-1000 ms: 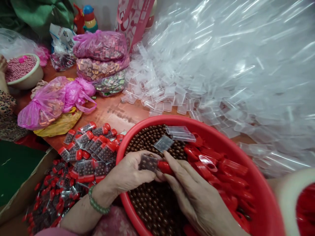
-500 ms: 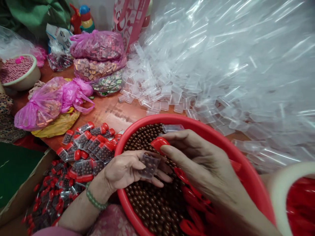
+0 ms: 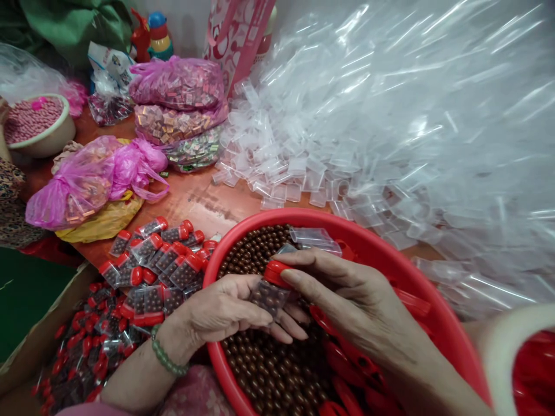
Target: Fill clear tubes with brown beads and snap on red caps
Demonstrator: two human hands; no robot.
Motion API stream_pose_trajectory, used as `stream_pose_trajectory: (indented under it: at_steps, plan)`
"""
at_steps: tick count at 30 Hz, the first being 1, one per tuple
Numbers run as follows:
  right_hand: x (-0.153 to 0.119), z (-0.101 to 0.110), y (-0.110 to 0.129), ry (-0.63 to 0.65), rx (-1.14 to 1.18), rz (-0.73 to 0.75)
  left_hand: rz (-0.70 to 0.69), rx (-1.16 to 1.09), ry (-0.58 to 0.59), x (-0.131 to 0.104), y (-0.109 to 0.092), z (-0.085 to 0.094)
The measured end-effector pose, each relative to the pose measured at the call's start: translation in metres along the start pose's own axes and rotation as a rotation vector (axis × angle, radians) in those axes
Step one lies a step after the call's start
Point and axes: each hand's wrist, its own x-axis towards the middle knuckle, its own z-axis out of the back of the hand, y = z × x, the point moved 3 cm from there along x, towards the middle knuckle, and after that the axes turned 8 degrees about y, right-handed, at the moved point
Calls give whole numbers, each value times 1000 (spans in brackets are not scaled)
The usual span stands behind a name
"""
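My left hand (image 3: pixel 243 309), a green bead bracelet at its wrist, grips a small clear plastic container (image 3: pixel 269 297) filled with brown balls. At the container's mouth sits a red cap (image 3: pixel 277 274), pinched between the thumb and fingers of my right hand (image 3: pixel 347 289). Both hands are over a red basin (image 3: pixel 213 323) of shiny brown balls (image 3: pixel 273 370). Red caps (image 3: pixel 347 364) lie in the basin's right part, partly hidden under my right forearm. Empty clear containers (image 3: pixel 316 240) rest at the basin's far side.
Filled, red-capped containers (image 3: pixel 165 254) are piled left of the basin, with more in a cardboard box (image 3: pixel 39 329). Clear empty containers (image 3: pixel 295 167) heap up behind. Pink bags (image 3: pixel 78 179) stand at left. At right is a white tub (image 3: pixel 498 346) of red pieces. Another person's arm shows far left.
My right hand has brought the red cap down and left onto the mouth of the filled container. Before, cap and container were apart. The view has shifted slightly.
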Motion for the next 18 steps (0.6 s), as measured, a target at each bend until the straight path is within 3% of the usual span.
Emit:
stream_pose_trajectory:
  at_steps: [9,18]
  plan:
    - [-2,5,-1,58,-204,112,37,54,-2,0,1,-1]
    - [-18,29,-13,-147,-272,58,-3,-13,-3,0,2,2]
